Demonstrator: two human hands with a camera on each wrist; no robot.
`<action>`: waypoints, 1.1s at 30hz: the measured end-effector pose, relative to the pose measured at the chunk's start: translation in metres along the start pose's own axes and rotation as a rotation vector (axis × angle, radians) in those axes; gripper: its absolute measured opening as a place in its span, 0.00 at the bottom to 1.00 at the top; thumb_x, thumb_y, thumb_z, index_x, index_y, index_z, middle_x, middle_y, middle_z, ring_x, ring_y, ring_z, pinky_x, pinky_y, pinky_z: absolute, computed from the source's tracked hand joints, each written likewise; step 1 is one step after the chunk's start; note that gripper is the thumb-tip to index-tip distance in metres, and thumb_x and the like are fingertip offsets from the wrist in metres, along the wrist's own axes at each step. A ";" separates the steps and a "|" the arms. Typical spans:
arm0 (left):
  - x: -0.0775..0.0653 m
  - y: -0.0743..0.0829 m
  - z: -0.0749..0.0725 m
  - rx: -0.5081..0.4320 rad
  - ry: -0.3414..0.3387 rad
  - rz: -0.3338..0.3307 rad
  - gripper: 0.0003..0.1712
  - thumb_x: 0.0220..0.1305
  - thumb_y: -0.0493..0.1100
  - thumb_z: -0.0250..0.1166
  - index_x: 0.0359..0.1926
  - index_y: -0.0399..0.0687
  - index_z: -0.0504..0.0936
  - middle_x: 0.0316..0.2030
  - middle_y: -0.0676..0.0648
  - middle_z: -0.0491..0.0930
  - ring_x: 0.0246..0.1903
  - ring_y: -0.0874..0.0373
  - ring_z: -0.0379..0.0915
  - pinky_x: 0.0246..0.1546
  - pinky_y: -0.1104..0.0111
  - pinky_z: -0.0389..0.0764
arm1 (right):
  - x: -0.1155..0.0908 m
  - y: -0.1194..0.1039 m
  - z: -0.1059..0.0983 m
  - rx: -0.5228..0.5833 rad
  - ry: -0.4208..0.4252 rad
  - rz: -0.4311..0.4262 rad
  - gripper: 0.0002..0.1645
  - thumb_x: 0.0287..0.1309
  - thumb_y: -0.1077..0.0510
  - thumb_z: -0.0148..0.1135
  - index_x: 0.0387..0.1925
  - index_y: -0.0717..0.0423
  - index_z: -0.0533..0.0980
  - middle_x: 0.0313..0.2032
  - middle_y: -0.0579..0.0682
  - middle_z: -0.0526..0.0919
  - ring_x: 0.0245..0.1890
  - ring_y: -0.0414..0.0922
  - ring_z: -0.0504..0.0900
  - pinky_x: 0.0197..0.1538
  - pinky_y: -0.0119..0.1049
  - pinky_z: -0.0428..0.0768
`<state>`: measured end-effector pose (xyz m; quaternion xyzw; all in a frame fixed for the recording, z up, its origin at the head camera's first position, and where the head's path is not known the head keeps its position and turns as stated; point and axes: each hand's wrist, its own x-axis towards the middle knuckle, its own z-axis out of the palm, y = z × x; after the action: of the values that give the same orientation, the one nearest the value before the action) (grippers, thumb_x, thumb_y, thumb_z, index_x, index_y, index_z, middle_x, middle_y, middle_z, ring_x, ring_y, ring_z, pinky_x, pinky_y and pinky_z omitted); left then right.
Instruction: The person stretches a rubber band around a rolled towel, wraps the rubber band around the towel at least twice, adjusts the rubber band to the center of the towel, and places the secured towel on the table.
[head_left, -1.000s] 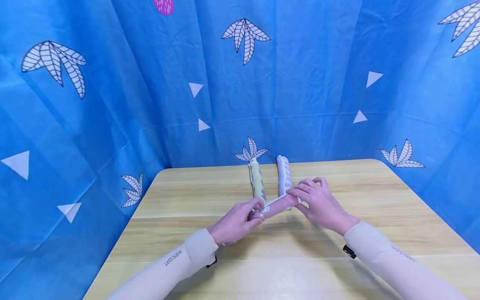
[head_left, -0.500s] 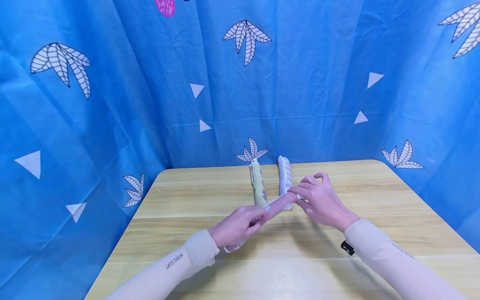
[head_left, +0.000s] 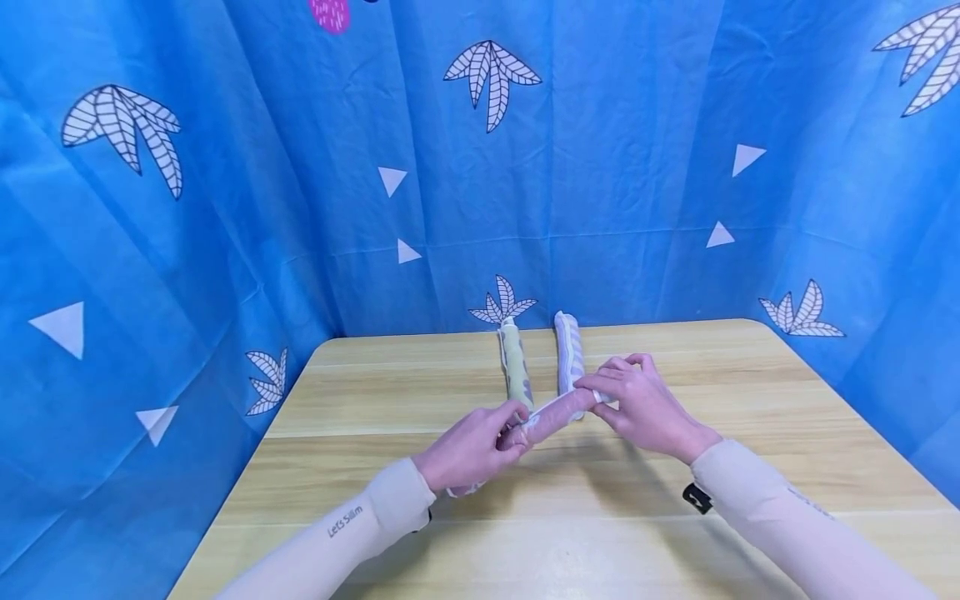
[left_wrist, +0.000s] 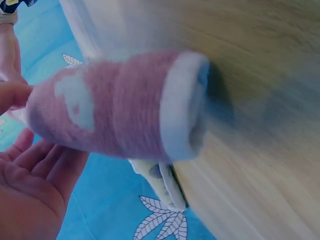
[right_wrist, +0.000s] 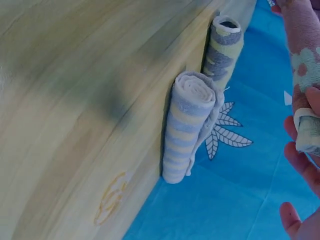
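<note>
A pink rolled towel (head_left: 557, 417) with a pale motif is held at a slant above the table by both hands. My left hand (head_left: 467, 450) grips it toward its lower left part. In the left wrist view, the white-edged end of the pink towel (left_wrist: 125, 107) sticks out beyond the fingers and thumb. My right hand (head_left: 641, 412) pinches the far right end between thumb and fingers. In the right wrist view, the roll's white-banded end (right_wrist: 306, 132) shows beside the fingers.
Behind the hands lie a green patterned rolled towel (head_left: 515, 362) and, to its right, a purple striped rolled towel (head_left: 568, 354). Both rest lengthwise on the wooden table (head_left: 405, 383). A blue patterned curtain (head_left: 622, 167) surrounds the table's back and sides.
The left fingers wrapped further over the pink towel half a second ago, then drew back a little, showing more of the roll. The right hand stays nearly in place; the other two towels are unmoved.
</note>
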<state>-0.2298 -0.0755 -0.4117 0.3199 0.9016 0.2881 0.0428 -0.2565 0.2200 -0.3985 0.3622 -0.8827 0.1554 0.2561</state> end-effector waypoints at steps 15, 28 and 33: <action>0.003 -0.005 -0.001 -0.294 -0.027 -0.055 0.16 0.64 0.46 0.71 0.50 0.61 0.77 0.38 0.56 0.82 0.38 0.63 0.80 0.38 0.70 0.83 | 0.004 0.004 -0.003 0.064 0.066 -0.008 0.35 0.50 0.59 0.78 0.61 0.49 0.78 0.54 0.48 0.85 0.54 0.48 0.79 0.54 0.49 0.68; 0.003 -0.035 -0.021 -0.342 0.209 -0.219 0.18 0.62 0.46 0.72 0.50 0.50 0.78 0.39 0.50 0.81 0.37 0.57 0.78 0.38 0.64 0.82 | -0.005 0.015 0.007 0.150 -0.046 0.173 0.41 0.59 0.52 0.72 0.71 0.51 0.67 0.64 0.55 0.76 0.64 0.54 0.73 0.63 0.60 0.70; 0.011 -0.053 -0.032 -0.340 0.306 -0.356 0.20 0.61 0.46 0.73 0.50 0.46 0.76 0.38 0.47 0.81 0.35 0.56 0.78 0.36 0.65 0.82 | -0.010 0.018 0.013 0.148 -0.072 0.202 0.36 0.60 0.51 0.71 0.68 0.52 0.70 0.64 0.54 0.77 0.64 0.55 0.73 0.64 0.60 0.68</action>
<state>-0.2763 -0.1181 -0.4127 0.0974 0.8783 0.4680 0.0092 -0.2681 0.2315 -0.4165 0.2945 -0.9095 0.2318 0.1798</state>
